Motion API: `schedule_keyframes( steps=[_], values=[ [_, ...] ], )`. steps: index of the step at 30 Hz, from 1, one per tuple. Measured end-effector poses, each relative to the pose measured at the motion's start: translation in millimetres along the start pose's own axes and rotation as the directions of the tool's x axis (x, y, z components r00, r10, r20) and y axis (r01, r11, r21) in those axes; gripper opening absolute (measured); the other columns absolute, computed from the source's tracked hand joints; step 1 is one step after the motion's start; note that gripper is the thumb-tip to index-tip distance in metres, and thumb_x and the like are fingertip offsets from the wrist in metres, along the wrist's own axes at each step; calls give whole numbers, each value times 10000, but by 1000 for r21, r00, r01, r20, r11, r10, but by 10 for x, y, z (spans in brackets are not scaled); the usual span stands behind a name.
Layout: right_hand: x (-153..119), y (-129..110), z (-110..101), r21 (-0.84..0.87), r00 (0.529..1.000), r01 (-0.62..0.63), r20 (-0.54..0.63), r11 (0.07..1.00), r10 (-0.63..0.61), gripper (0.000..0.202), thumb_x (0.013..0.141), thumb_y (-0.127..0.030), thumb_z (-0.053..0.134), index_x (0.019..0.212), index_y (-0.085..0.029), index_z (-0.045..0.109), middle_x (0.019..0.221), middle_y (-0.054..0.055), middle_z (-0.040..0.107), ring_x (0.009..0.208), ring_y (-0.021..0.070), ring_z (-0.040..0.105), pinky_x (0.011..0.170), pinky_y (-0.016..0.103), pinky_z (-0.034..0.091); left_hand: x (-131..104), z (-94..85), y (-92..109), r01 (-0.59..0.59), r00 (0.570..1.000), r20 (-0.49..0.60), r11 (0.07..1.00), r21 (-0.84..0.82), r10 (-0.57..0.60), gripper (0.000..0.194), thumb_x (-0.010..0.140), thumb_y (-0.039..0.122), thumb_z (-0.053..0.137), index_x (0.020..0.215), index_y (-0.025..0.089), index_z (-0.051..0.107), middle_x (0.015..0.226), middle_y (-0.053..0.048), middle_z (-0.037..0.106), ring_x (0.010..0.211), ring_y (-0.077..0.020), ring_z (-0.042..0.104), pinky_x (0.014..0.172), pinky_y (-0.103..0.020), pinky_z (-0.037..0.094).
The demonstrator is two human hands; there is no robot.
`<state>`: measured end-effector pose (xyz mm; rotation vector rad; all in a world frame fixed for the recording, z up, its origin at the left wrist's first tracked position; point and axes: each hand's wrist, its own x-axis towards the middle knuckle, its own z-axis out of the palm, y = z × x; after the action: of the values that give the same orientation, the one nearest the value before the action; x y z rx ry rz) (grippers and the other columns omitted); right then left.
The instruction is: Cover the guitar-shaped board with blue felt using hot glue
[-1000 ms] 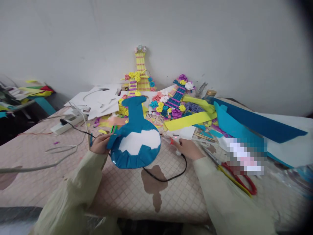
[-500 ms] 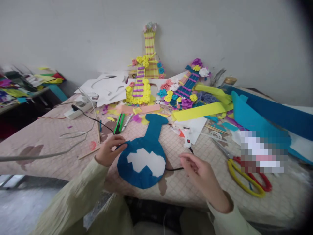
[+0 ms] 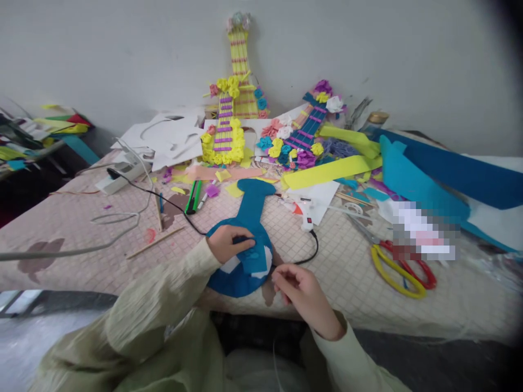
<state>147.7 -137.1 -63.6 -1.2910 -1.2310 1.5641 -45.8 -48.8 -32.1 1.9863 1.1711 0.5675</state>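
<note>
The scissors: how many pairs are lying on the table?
1. The scissors, with yellow and red handles, lie on the table at the right, beside the blurred patch. Others may be hidden under the foam sheets.
</note>
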Motion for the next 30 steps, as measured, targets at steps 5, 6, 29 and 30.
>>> schedule_keyframes(
  steps=[5, 6, 29, 30],
  values=[
    [29, -31, -10, -2, 995, 41, -87, 999, -41, 331, 770, -425, 548, 965, -158, 562, 651, -21, 534, 369, 39, 415, 346, 178, 314, 133, 50, -56, -85, 986, 143, 996, -20, 87, 232, 705, 366, 609, 776, 152, 665, 707, -6, 671, 632, -109, 582, 606, -188, 445],
    [35, -38, -16, 6, 993, 58, -99, 998, -57, 328, 772, -423, 547, 965, -157, 566, 642, -25, 518, 371, 38, 412, 345, 177, 319, 176, 66, -70, -120, 976, 185, 993, -3, 119, 235, 699, 368, 623, 779, 151, 664, 714, -5, 671, 634, -104, 582, 606, -183, 440],
    [54, 67, -215, -164, 948, 182, -234, 970, -217, 213, 830, -357, 495, 882, -182, 604, 621, -12, 534, 459, 83, 453, 427, 216, 387, -291, 425, -104, -404, 891, 103, 667, 626, 442, 350, 850, 321, 407, 1149, 192, 536, 1216, -76, 552, 1089, -261, 469, 863, -444, 262],
    [61, 61, -214, -250, 934, 224, -220, 942, -281, 200, 836, -338, 488, 881, -184, 608, 645, 0, 557, 501, 97, 484, 469, 230, 415, -291, 424, -105, -400, 893, 102, 666, 630, 439, 354, 845, 321, 410, 1151, 193, 534, 1219, -74, 550, 1098, -265, 461, 860, -445, 261]
  ],
)
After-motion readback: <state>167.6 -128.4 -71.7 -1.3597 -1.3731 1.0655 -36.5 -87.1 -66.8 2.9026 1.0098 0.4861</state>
